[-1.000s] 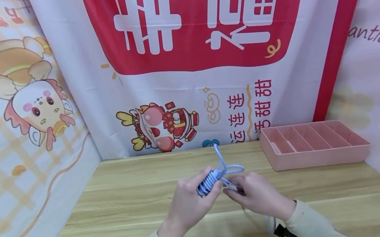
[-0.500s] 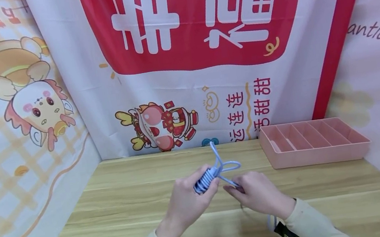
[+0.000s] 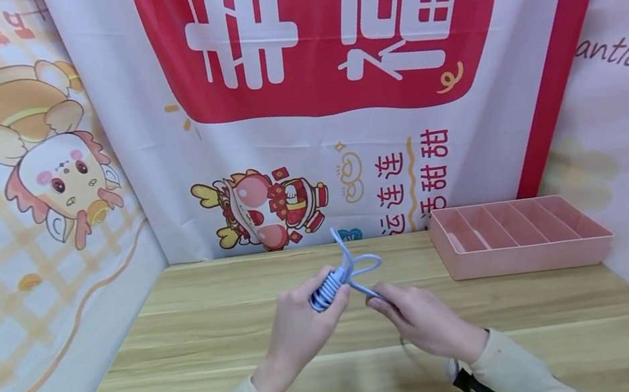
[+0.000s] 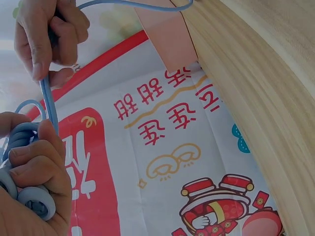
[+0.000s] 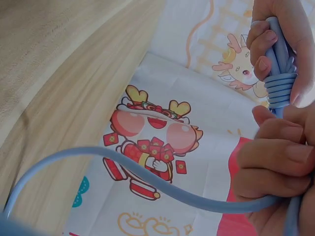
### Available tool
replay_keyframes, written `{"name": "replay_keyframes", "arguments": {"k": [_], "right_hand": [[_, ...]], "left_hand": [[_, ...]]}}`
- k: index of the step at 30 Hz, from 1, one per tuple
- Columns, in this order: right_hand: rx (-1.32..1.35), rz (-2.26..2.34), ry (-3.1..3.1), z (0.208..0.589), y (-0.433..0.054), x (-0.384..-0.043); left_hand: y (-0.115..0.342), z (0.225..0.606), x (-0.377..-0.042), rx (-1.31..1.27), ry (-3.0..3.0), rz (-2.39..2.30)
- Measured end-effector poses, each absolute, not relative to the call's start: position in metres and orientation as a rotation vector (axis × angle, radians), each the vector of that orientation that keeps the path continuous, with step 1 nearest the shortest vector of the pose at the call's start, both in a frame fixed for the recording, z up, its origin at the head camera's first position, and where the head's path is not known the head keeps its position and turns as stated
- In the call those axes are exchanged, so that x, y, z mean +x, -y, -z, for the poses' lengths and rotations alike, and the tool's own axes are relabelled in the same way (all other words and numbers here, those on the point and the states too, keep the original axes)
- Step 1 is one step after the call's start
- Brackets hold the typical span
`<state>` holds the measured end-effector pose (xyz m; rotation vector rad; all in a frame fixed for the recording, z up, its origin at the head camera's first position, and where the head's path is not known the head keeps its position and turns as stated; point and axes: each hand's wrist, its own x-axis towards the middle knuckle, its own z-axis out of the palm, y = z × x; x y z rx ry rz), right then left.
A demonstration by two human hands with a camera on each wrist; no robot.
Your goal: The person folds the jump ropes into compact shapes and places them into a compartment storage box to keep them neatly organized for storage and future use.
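A light blue cable [image 3: 326,290] is folded into a bundle, with several turns wound round its middle. My left hand [image 3: 300,327] grips this bundle above the table, fingers curled round it. Loose loops stick out from the bundle's far end. To its right, my right hand [image 3: 427,320] pinches the strands leaving that end, which run straight between the two hands. In the right wrist view the wound turns [image 5: 280,91] lie close together, and a loose length of cable [image 5: 138,169] trails from my right hand in a curve. Inside the right fist the cable is hidden.
A pink divided tray [image 3: 534,258] stands at the table's back right corner. The wooden table [image 3: 191,350] lies below both hands. Printed cloth [image 3: 168,197] hangs behind and at both sides. A black strap [image 3: 473,383] sits at the right cuff, with cable beside it.
My left hand has shifted left and a little away from me with the bundle. The strands between the hands have straightened and the gap has widened. My right hand has moved only slightly.
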<state>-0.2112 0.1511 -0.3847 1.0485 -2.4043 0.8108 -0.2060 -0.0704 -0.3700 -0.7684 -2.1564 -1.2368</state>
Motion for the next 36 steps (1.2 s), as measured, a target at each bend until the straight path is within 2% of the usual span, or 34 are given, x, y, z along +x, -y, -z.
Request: {"name": "replay_keyframes", "arguments": {"k": [7,15,28,36], "right_hand": [[1.125,-1.066,2.154,0.381,-0.152,-0.210],[1.080,-1.304,2.155,0.379,-0.153,-0.209],[1.059,-1.402,2.269,0.376,-0.155,-0.209],[1.134,-1.445,2.270,0.373,-0.154,-0.205]], "left_hand": [[0.074,0.365,-0.206,-0.732,2.170,1.271],[0.074,0.364,-0.205,-0.696,2.194,1.244],[0.078,0.369,-0.209,-0.584,2.276,1.093],[0.075,0.373,-0.210,-0.631,2.392,0.868]]}}
